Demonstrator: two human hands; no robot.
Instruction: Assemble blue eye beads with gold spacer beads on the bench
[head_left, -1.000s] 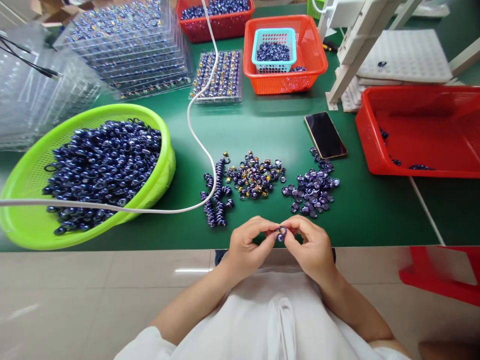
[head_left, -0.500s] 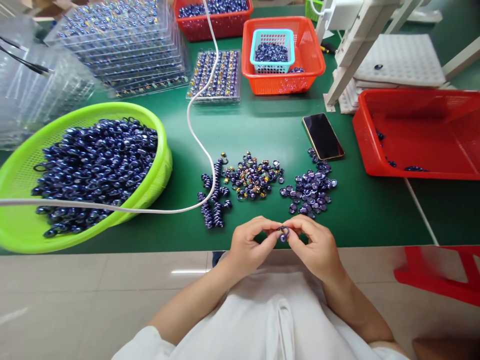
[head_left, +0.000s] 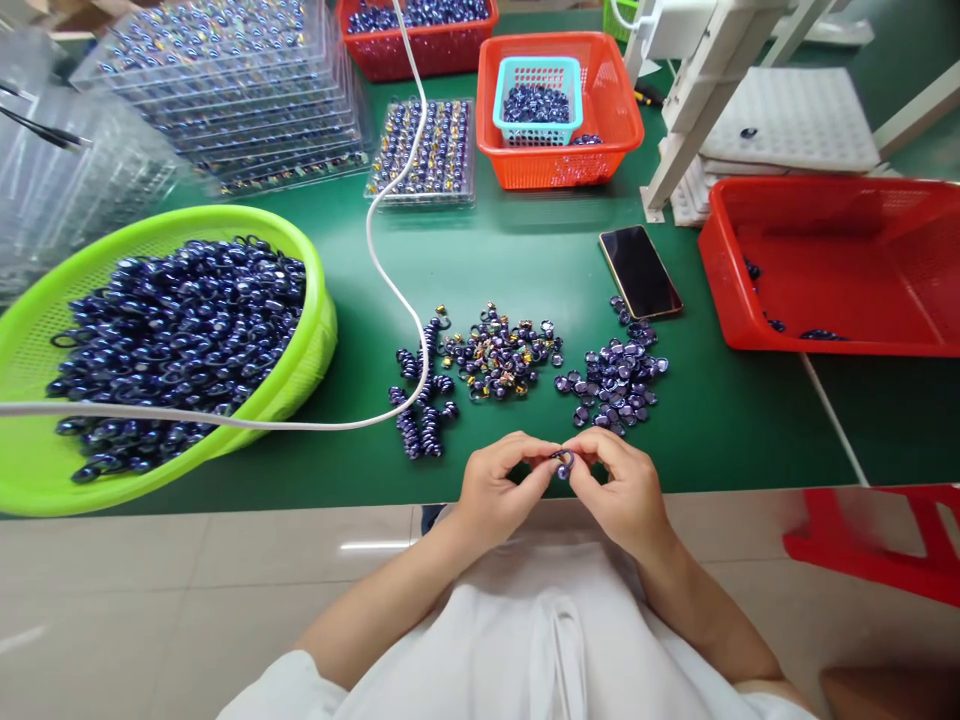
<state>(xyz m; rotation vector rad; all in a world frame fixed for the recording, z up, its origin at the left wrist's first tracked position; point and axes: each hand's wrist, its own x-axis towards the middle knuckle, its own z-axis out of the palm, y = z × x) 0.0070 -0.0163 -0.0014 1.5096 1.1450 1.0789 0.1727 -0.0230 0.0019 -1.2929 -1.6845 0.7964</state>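
My left hand (head_left: 506, 487) and my right hand (head_left: 619, 488) meet at the front edge of the green table. Between their fingertips they pinch a small shiny dark-blue ring-shaped piece with a round bead (head_left: 562, 469); the fingers partly hide it. Just beyond my hands lies a pile of dark-blue pieces with gold-coloured parts (head_left: 501, 355). Rows of stacked dark-blue pieces (head_left: 429, 430) lie left of that pile. To its right is a heap of flat, shiny dark-blue pieces (head_left: 616, 385).
A green basket (head_left: 319, 330) full of dark-blue looped pieces stands left. A white cable (head_left: 390, 270) crosses the table. Farther back are stacked clear trays (head_left: 247, 110), an orange basket (head_left: 611, 150) and a phone (head_left: 641, 272). A red bin (head_left: 840, 270) is right.
The view has shifted slightly, so the table's contents appear a little farther left. Both hands keep pinching the same ring-shaped piece in nearly the same pose.
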